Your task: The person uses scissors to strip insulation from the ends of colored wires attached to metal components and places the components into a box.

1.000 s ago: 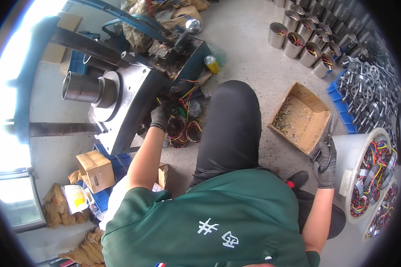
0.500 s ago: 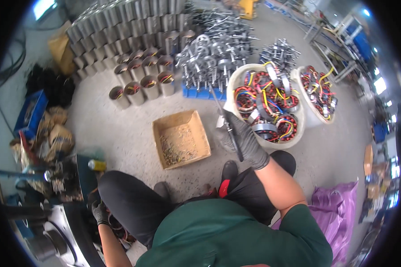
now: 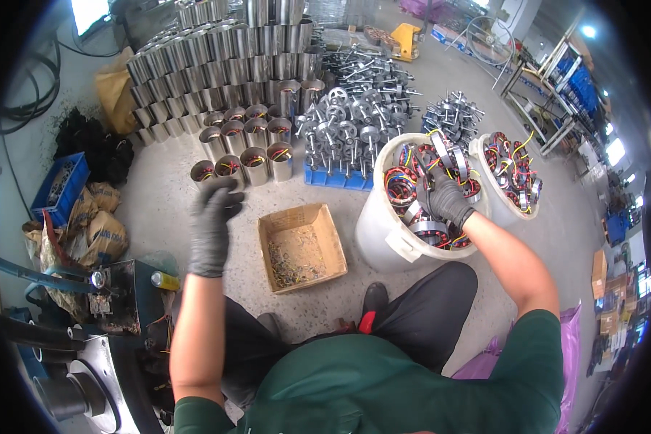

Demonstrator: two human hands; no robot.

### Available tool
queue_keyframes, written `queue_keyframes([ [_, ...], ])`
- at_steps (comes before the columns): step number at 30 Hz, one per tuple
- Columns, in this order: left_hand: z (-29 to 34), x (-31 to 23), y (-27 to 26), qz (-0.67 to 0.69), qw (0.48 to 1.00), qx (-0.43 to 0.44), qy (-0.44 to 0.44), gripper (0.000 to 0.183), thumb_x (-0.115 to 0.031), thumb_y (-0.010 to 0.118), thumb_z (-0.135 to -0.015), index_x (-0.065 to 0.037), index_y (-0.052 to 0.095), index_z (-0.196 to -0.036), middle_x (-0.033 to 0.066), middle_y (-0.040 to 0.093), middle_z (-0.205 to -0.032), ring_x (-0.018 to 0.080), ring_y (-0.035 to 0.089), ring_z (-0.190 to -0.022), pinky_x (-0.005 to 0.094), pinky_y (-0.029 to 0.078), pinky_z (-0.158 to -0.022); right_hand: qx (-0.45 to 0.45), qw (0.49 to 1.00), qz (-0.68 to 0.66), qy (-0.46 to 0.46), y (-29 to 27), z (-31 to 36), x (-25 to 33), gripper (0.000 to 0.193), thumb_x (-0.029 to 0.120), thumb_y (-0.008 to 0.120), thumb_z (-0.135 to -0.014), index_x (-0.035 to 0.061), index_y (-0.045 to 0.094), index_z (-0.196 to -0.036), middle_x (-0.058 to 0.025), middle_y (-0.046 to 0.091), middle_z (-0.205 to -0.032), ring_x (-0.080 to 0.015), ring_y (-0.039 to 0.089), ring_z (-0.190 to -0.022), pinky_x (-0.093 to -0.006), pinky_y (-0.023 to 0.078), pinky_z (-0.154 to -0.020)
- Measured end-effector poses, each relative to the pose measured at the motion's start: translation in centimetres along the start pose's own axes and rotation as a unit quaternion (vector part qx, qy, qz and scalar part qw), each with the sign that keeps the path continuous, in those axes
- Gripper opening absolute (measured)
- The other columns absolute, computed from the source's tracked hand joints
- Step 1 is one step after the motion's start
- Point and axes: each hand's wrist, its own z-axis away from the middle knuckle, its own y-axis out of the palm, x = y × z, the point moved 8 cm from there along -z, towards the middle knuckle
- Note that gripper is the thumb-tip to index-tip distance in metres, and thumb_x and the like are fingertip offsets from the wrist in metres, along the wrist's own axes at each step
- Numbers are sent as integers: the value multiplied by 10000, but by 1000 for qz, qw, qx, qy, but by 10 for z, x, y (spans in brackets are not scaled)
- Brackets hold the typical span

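My right hand [image 3: 450, 200], in a grey glove, is over a white tub [image 3: 377, 235] full of ring-shaped motor stators [image 3: 401, 186] with red windings and coloured wires. Its fingers are closed around a slim dark tool [image 3: 422, 171], mostly hidden against the stators. In a matching glove, my left hand [image 3: 213, 230] is raised in the air with its fingers apart and nothing in them. Just beyond it on the floor are upright steel cylinders [image 3: 254, 168] with coloured wires inside. Between my hands sits a cardboard box [image 3: 328, 244] with small scraps on its bottom.
Stacked steel tubes [image 3: 217, 72] rise at the back left. Rotors with shafts [image 3: 354, 123] are heaped on a blue crate [image 3: 333, 178]. A second tub [image 3: 500, 202] of stators stands at right. A machine [image 3: 98, 383] and a yellow can [image 3: 165, 281] are at my left.
My left hand has come up from beside the machine to near the wired cylinders. My right hand has moved right with the tool, from beside the tub to over the stators. The view has shifted.
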Motion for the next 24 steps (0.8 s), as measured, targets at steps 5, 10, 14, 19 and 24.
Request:
queue_keyframes([
  [5, 22, 114, 26, -165, 968, 31, -184, 190, -174, 622, -949, -44, 657, -1084, 61, 685, -971, 155, 660, -805, 306, 537, -722, -31, 998, -46, 30, -29, 20, -8, 428, 128, 688, -812, 26, 552, -1205, -205, 684, -967, -341, 683, -898, -428, 527, -778],
  [10, 39, 144, 57, -144, 970, 121, -151, 202, -169, 623, -959, -9, 644, -1081, 46, 660, -907, 138, 616, -801, 284, 514, -751, -63, 911, -389, 124, -80, 37, 53, 383, 115, 620, -830, 20, 567, -1197, -101, 658, -1038, -191, 658, -841, -335, 552, -752],
  [14, 47, 132, 90, -118, 964, 195, -136, 305, -261, 612, -990, -9, 626, -1162, 59, 663, -1003, 147, 617, -913, 297, 507, -846, -33, 706, -703, 74, -76, 57, 129, 453, 112, 605, -782, 2, 555, -1219, -135, 630, -1137, -234, 664, -964, -362, 580, -876],
  [19, 70, 102, 126, 119, 929, 314, -154, 749, -588, 580, -937, -35, 455, -1427, 111, 579, -1325, 226, 608, -1145, 382, 504, -966, 39, 459, -879, 124, 2, 74, 195, 417, 56, 577, -761, 13, 601, -1175, -149, 695, -1075, -291, 687, -996, -436, 551, -963],
  [24, 69, 103, 105, 133, 951, 188, -208, 577, -398, 654, -922, -12, 536, -1333, 102, 659, -1156, 183, 641, -1044, 343, 533, -902, 61, 476, -868, 129, 79, 88, 211, 346, 88, 594, -849, 1, 587, -1184, -168, 675, -1090, -291, 672, -1026, -433, 545, -970],
])
